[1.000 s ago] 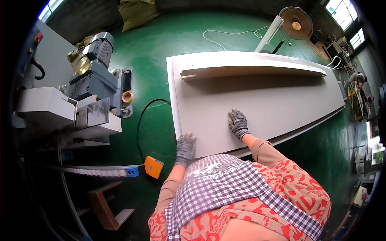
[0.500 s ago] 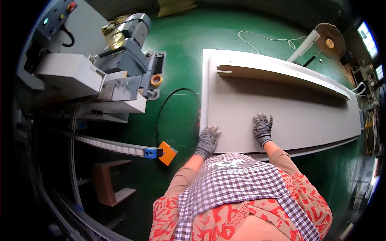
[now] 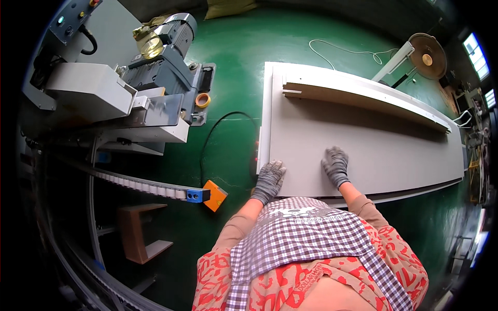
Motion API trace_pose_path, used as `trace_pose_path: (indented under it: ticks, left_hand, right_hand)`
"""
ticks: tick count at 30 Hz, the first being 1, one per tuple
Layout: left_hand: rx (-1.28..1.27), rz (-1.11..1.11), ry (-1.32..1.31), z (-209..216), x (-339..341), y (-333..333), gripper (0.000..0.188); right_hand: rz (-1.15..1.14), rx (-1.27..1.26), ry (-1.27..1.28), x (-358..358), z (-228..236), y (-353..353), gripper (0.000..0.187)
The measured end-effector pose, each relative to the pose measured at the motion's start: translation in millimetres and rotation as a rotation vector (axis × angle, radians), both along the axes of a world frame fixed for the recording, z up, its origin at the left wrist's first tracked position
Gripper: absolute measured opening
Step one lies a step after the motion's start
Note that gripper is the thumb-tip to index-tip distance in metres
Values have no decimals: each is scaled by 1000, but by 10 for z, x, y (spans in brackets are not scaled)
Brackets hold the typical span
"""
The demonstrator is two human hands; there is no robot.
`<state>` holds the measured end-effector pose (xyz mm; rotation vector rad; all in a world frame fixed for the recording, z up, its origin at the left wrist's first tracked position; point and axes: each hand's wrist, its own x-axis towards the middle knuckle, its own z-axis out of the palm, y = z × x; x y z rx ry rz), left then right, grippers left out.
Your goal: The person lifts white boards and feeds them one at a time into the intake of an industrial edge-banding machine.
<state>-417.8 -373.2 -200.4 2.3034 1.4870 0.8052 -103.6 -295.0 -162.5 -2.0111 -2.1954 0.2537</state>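
Observation:
Both my hands wear grey knitted gloves. My left hand rests at the near left corner of a large grey panel, its fingers laid over the surface near the edge. Farther right, my right hand is on the same panel, holding nothing, with its fingers close together and slightly bent. A stack of long narrow white-edged boards lies along the far part of the panel. Under the panel, a white board shows along the left and far sides.
At left stands a grey machine with a motor and a roll of tape. A roller rail ends beside an orange box. A black cable curves over the green floor. A fan stands at far right.
My right hand has shifted slightly left on the panel, and its spread fingers have drawn together. The left hand stays at the corner. The view has shifted a little.

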Motion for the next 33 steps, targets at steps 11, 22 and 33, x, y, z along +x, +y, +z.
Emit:
trace_pose_path:
  ticks: [11,22,33]
  left_hand:
    - [-16,-15,-15,245,0,80,36]
    - [341,557,-18,1574,-1935,1397,73]
    - [-301,563,753,1946,-3175,2119,101]
  right_hand:
    - [-336,28,191,257,-548,313,48]
    - [3,96,-4,1,-297,-271,59]
    - [-454,-126,-208,168,-262,-751,76]
